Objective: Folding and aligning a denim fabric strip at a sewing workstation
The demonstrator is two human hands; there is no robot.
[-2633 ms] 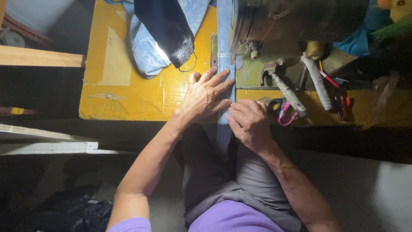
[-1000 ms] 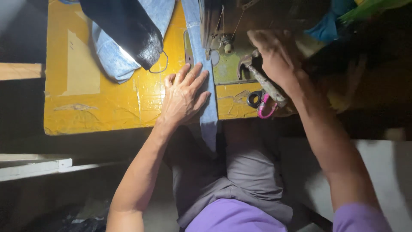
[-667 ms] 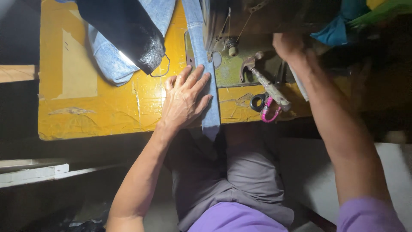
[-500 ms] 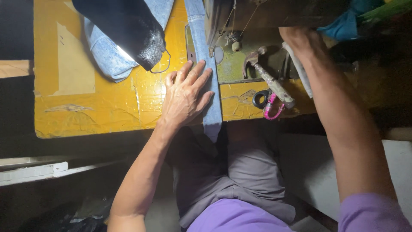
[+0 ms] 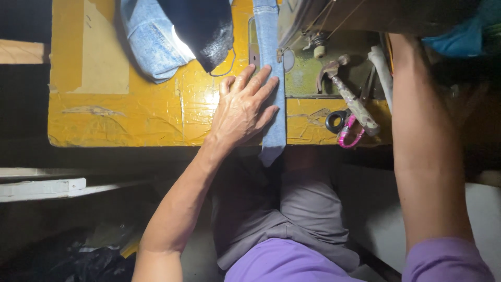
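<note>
Your left hand pins the denim strip; your right arm reaches past the top of the frame.

At the far left the yellow table [image 5: 130, 112] shows bare taped surface, with a heap of jeans [image 5: 156, 39] lying near its back edge. Next comes your left hand [image 5: 242, 112], spread flat with palm down and fingers splayed, gripping nothing. Its fingertips rest on the denim strip [image 5: 272, 78], which runs straight away from you: one end hangs off the near edge over your lap, the other goes up under the sewing machine [image 5: 334, 21]. So the strip lies just right of your left palm, long axis pointing fore and aft. Further right lie a hammer [image 5: 350, 96] and scissors [image 5: 342, 128]. Your right hand is out of view, probably behind the machine, so I cannot tell its state.
</note>
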